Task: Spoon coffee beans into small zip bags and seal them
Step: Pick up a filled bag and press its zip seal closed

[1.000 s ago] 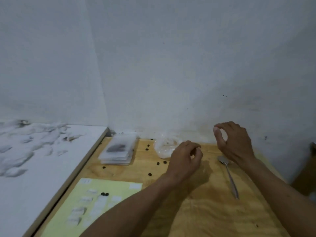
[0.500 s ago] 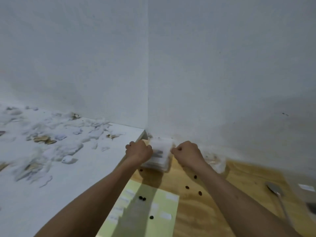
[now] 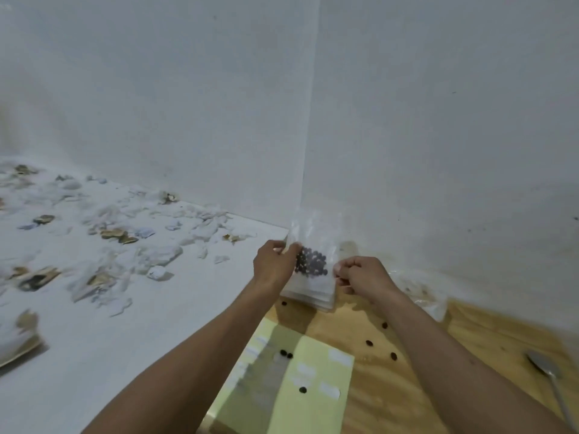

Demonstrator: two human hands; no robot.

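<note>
- Head view: wooden table (image 3: 407,386) butts the wall corner at 12 o'clock; white ledge (image 3: 109,339) along its 9 o'clock edge.
- Yellow sheet (image 3: 300,402) at 6 o'clock.
- Spoon (image 3: 546,371) at 4 o'clock, well apart.
- Left hand (image 3: 272,264) and right hand (image 3: 360,274) pinch the zip bag (image 3: 310,261) of beans at its sides, now lifted over the bag stack (image 3: 313,296); half a second ago both gripped the stack.

Zip bag (image 3: 308,245) is see-through w/ dark brown, almost black beans (image 3: 311,261) inside. Table (image 3: 407,371) is light yellow-brown wood w/ wavy grain lines. A few loose dark beans (image 3: 369,343) dot it. Paper sheet (image 3: 313,399) is pale yellow-green w/ small white stickers. Spoon (image 3: 545,369) is shiny grey. Walls (image 3: 438,136) are plain white. White floor (image 3: 94,308) has white & tan scraps.
</note>
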